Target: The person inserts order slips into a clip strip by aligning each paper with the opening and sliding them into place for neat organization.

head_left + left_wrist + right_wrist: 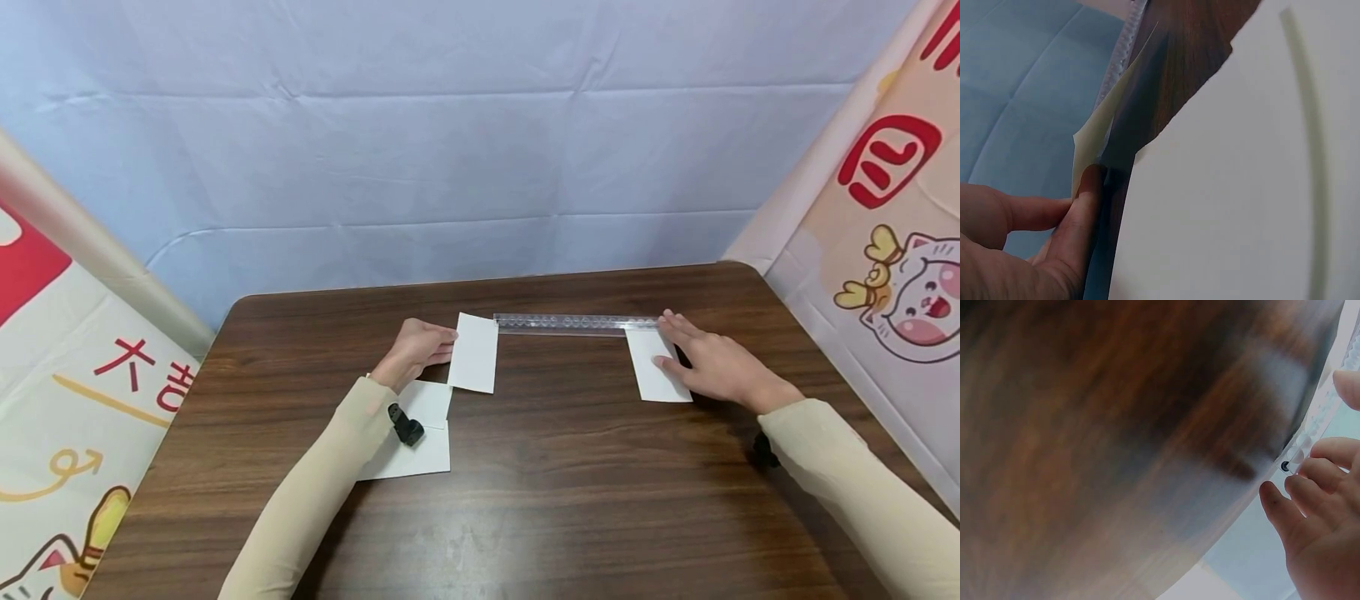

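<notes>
My left hand (422, 346) pinches the left edge of a small white card (474, 354). The left wrist view shows thumb and finger at the rim of this card (1092, 140), which stands tilted off the wood. A clear plastic ruler (570, 323) lies across the back of the table, its left end beside that card. At the ruler's other end, my right hand (712, 362) rests with fingers extended over the ruler tip and a second white card (654, 371). In the right wrist view the fingers (1319, 487) are spread along the ruler.
Two more white cards, an upper one (429, 402) and a lower one (423, 452), overlap on the table under my left forearm. The brown wooden table (540, 500) ends at a pale cloth backdrop (450, 150). Printed banners (892, 275) flank it.
</notes>
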A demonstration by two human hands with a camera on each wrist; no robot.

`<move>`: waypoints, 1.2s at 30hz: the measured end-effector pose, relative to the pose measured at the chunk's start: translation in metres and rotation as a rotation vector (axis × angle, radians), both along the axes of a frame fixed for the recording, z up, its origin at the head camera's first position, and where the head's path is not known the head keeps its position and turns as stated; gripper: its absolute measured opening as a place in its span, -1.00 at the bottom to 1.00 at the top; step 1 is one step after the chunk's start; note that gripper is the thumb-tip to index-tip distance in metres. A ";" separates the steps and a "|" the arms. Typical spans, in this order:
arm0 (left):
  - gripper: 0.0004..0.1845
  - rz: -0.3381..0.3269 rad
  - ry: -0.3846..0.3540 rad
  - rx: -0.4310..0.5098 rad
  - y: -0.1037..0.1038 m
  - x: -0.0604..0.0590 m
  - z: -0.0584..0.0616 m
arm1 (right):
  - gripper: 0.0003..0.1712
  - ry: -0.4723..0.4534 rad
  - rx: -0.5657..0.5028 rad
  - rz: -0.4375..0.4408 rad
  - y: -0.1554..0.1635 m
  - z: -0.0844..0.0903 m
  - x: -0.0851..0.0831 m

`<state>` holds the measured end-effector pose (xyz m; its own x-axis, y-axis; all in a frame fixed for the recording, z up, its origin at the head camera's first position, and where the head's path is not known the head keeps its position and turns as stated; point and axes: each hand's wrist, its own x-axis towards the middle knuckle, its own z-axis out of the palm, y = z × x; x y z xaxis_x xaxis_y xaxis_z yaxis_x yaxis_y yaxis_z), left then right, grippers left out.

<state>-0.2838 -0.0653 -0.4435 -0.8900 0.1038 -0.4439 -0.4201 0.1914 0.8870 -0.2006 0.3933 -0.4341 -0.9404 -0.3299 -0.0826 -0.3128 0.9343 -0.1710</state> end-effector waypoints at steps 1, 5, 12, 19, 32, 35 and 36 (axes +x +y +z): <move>-0.67 0.001 0.001 0.001 0.001 0.000 0.000 | -0.08 -0.003 0.000 0.000 0.000 0.000 0.000; -0.67 0.005 0.000 0.012 0.005 0.000 0.001 | -0.07 -0.007 0.008 -0.001 0.000 0.001 0.000; -0.67 0.012 -0.009 0.026 0.010 -0.001 0.001 | -0.07 0.008 0.001 -0.006 0.000 -0.001 -0.001; -0.68 0.016 -0.010 0.026 0.014 -0.002 -0.001 | -0.08 0.010 0.000 -0.005 0.000 -0.001 0.000; -0.69 0.022 -0.007 0.041 0.017 -0.004 -0.005 | -0.08 -0.006 0.001 -0.012 0.000 -0.002 -0.001; -0.69 0.018 -0.009 0.041 0.019 -0.004 -0.004 | -0.09 -0.003 0.002 -0.011 0.000 -0.002 -0.001; -0.69 0.017 -0.010 0.043 0.019 -0.003 -0.004 | -0.09 -0.003 0.002 -0.010 0.000 -0.002 -0.001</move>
